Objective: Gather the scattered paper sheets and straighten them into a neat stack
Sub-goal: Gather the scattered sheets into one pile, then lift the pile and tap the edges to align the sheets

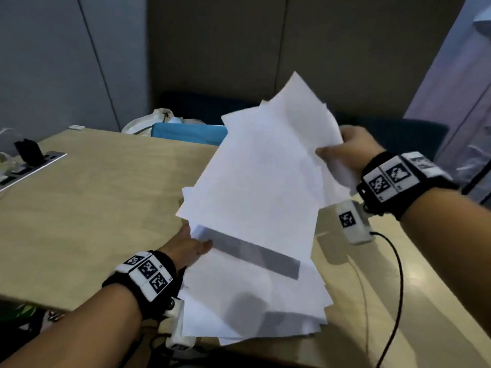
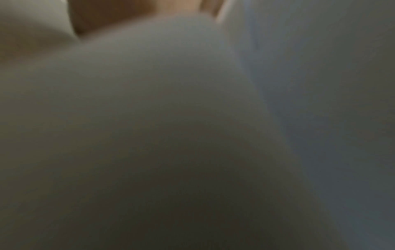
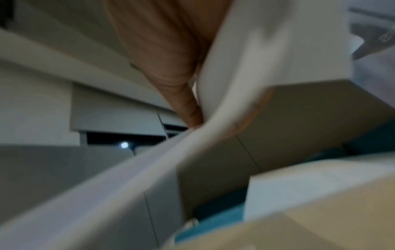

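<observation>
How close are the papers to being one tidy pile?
Partly there. Gathered: loose sheets lie heaped on the table. In hand: the right hand grips a raised bundle; the left hand touches its lower edge. Left: corners fan out, so squaring remains.

Bare table (image 1: pixel 101 208) left of centre: open passage | far-left edge: power strip (image 1: pixel 29 166) with black plug (image 1: pixel 26 152) | far edge: blue box (image 1: pixel 186 132), white bag (image 1: pixel 148 120) | centre-right: lifted paper sheets (image 1: pixel 265 181) over flat pile (image 1: pixel 252 301) block reach | right side: black cable (image 1: pixel 396 274) trails across tabletop
</observation>
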### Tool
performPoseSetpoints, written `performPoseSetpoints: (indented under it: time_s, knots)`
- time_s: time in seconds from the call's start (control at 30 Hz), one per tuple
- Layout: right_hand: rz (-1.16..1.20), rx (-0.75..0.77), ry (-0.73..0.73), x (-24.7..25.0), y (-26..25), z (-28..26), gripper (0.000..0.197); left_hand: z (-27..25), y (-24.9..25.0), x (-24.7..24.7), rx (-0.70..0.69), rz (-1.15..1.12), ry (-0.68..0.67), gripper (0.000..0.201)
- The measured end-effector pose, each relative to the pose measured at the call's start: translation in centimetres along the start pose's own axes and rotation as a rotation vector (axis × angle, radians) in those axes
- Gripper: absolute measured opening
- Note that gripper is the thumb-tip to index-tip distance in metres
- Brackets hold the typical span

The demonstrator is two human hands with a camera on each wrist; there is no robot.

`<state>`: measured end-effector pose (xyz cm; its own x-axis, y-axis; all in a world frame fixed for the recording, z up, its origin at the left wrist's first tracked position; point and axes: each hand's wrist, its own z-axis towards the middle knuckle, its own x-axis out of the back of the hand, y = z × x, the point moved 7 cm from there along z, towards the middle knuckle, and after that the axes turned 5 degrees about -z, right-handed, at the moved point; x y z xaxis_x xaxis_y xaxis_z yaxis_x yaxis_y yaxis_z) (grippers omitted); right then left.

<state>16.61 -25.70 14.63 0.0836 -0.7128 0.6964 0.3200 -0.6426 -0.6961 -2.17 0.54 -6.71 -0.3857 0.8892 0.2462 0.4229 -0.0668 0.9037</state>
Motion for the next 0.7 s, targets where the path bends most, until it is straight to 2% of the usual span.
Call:
performPoseSetpoints:
  time_s: [0.07,0.1,0.17,0.27,0.3,0.37,0.47,0.53,0.6,0.63,0.7]
  knots:
    - [-0.178,-0.047,-0.097,-4.1,1.8,-0.5,0.021,-0.1,0.3,0.6,-0.002,0.023,0.065,0.052]
    - [-0.233,-0.057,-0.136,-5.9,2.6,-0.7,0.020,0.0,0.0,0.7,0.027,-0.021,0.071,0.053]
    - [-0.275,-0.072,-0.199,-9.2,3.9,-0.9,0.027,0.0,-0.7,0.5,0.112,-0.251,0.026,0.066]
    - [-0.318,-0.084,-0.252,-11.9,5.0,-1.0,0.031,-1.1,-0.6,-0.2,0.183,-0.505,-0.060,0.058]
    - [-0.330,-0.082,-0.284,-12.5,5.2,-1.0,0.033,-1.4,-0.6,-0.6,0.202,-0.492,-0.091,0.058]
    - [-0.350,-0.082,-0.318,-13.2,5.6,-1.0,0.034,-1.7,-0.2,-0.3,0.154,-0.351,-0.055,0.052]
    - [-0.315,-0.160,-0.232,-11.9,6.8,-0.8,0.016,-1.2,0.7,1.2,0.046,0.016,0.087,0.024]
    - [-0.352,-0.214,-0.234,-10.8,7.9,-0.9,0.009,-1.0,1.0,1.2,0.041,0.106,0.085,0.011]
    - [-0.392,-0.270,-0.299,-10.3,9.1,-1.7,0.006,-1.0,1.2,1.2,0.055,0.138,0.077,0.011]
    - [-0.396,-0.291,-0.347,-10.5,9.6,-2.2,0.011,-1.1,1.2,1.1,0.062,0.134,0.073,0.016]
    - [-0.387,-0.307,-0.462,-11.8,10.5,-3.9,0.021,-1.5,1.2,0.9,0.064,0.067,0.082,0.034]
